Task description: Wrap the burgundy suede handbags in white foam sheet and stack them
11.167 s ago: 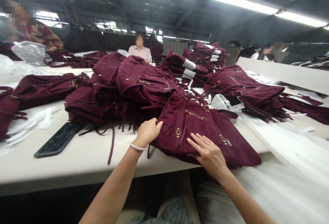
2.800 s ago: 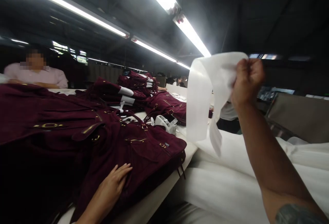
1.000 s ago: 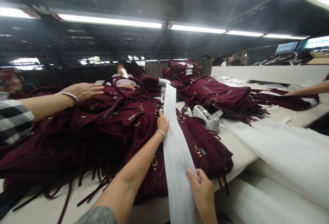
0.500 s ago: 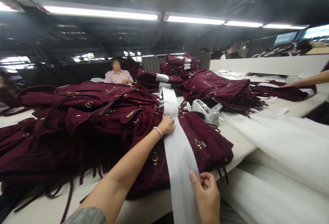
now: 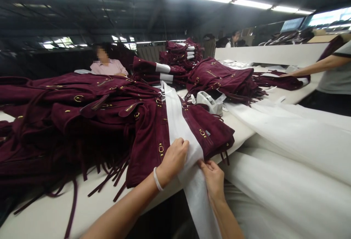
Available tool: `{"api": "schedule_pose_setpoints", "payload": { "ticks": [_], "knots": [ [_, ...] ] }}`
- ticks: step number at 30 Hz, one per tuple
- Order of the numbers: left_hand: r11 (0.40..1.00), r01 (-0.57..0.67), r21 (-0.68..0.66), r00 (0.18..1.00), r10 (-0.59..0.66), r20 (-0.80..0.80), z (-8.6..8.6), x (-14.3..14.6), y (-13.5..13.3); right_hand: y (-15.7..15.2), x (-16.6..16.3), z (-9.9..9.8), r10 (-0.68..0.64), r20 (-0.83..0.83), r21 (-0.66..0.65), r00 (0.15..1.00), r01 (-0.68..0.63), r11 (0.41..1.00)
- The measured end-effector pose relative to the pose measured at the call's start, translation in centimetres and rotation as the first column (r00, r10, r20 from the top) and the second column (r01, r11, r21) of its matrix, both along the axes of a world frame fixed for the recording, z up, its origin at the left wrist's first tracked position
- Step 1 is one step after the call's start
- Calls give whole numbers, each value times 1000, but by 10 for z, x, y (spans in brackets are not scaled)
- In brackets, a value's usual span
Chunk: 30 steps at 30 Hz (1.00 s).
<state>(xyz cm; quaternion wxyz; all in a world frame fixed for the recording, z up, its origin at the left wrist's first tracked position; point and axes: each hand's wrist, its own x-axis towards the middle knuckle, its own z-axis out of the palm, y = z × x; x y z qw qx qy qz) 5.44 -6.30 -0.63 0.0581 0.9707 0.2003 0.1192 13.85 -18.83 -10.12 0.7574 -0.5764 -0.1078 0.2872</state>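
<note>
1. Right now the white strip, a long band of soft, matte, fleecy material, lies lengthwise over the burgundy bag at the near edge of the table and hangs down past that edge.
2. At the edge, the left hand curls its fingers over the strip and presses it against the bag; a thin white band circles its wrist.
3. Just beside it, the right hand pinches the hanging part of the strip between thumb and fingers, its palm turned away.
4. Underneath, the bag is flat and suede-like, with small gold buckles, studs and a zip; thin fringe cords dangle from its lower edge.
5. Left of it, a pile of bags of the same cloth overlaps into 1 dark mass, so single bags are hard to pick out and the count cannot be told.
6. Behind the bag sits a pale tape dispenser, partly hidden by it.
7. To the right, broad white sheets drape off the table, cut off by the frame.
8. Farther back, 1 person in a pink shirt sits behind the bags, and a co-worker's arm reaches in from the right edge.
</note>
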Motion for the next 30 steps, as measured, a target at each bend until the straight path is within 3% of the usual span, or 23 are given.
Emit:
{"api": "schedule_pose_setpoints", "payload": {
  "ticks": [3, 5, 10, 15, 18, 26, 30],
  "knots": [
    [991, 86, -99, 987, -71, 143, 0, -21, -13, 0, 2, 1, 82, -138, 115, 987, -67, 991],
    [991, 110, -71, 981, -97, 165, 1, -33, -20, -2, 5, 1, 144, -159, 153, 977, -120, 981],
    [982, 72, 175, 995, -82, 54, -7, -40, -35, -2, 14, -1, 142, 0, 54, 990, -142, 988],
    [891, -23, 454, 1000, 18, 14, -23, -23, -36, 10, 20, -3, 109, 22, 40, 994, -109, 993],
    [849, -75, 523, 997, 73, 25, -20, -15, -33, 18, 21, 2, 63, 85, 35, 994, -66, 997],
    [823, -246, 512, 966, 252, 60, -6, -2, -30, 35, 20, 38, 13, 360, 17, 933, -21, 1000],
    [923, -226, 312, 972, 236, 5, 12, -4, -18, 39, 24, 39, 17, 402, 29, 915, -32, 999]
  ]
}}
